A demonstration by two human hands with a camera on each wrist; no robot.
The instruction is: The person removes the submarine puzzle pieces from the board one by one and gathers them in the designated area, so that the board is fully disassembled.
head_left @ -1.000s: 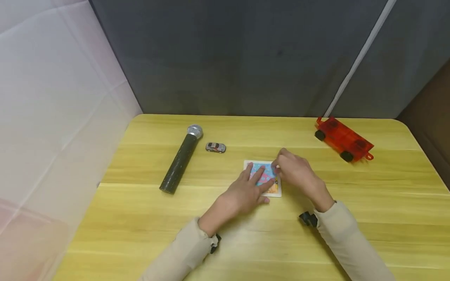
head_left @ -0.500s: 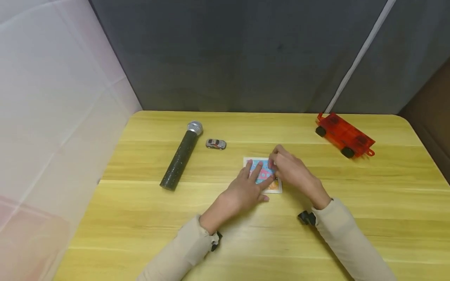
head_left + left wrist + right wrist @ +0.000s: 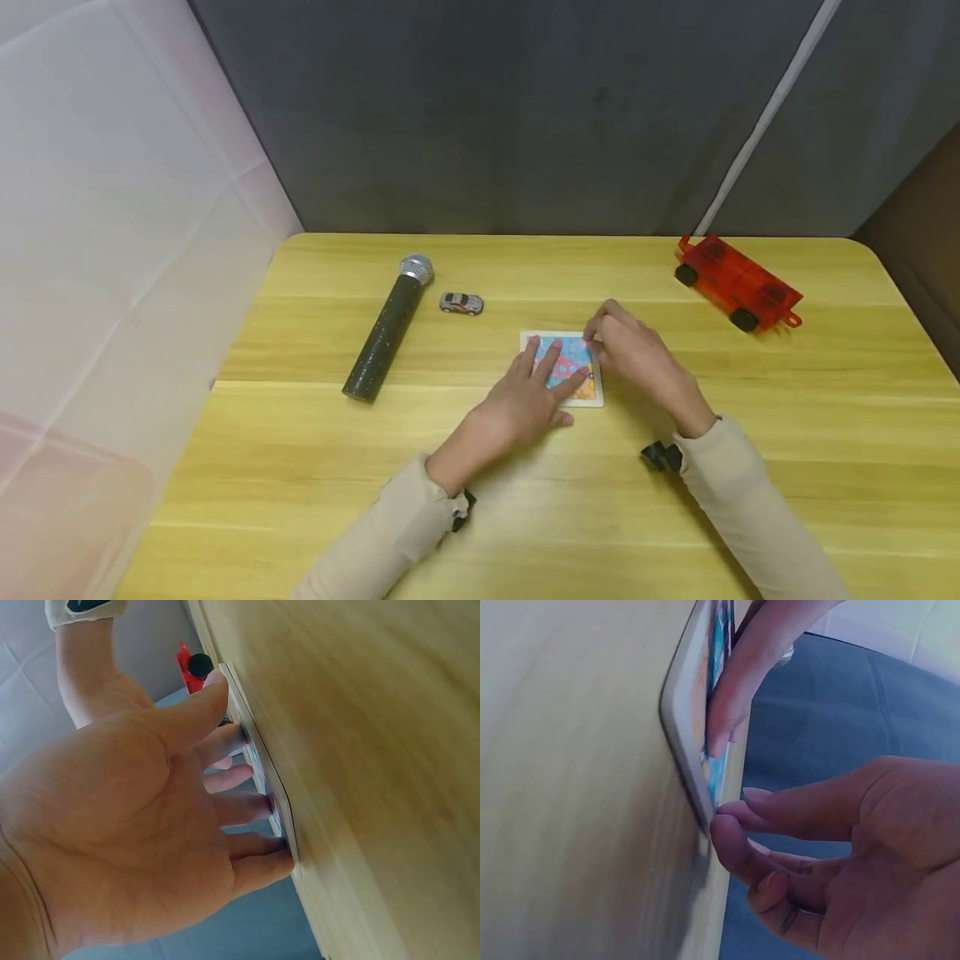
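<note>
A small square white-framed picture board (image 3: 583,402) lies flat on the table, its printed face blue, pink and orange. My left hand (image 3: 517,408) rests across it with spread, mostly straight fingers, the fingertips down on the picture and the thumb off at the near edge. The left wrist view shows the palm of this left hand (image 3: 142,802) and the board's thin edge (image 3: 279,793). At the far right corner of the board, my right hand (image 3: 637,358) has its fingers curled. The right wrist view shows thumb and index fingertips (image 3: 731,840) pinching at that corner.
A dark microphone (image 3: 386,337) with a silver head lies to the left. Between it and the board sits a small grey toy car (image 3: 461,303). A red see-through wheeled toy wagon (image 3: 738,282) stands at the back right. A dark panel (image 3: 480,117) rises behind the table (image 3: 285,467).
My right hand first shifts slightly left over the picture, then back right to the board's far right corner. The left hand stays on the board. The whole head view shifts slightly upward.
</note>
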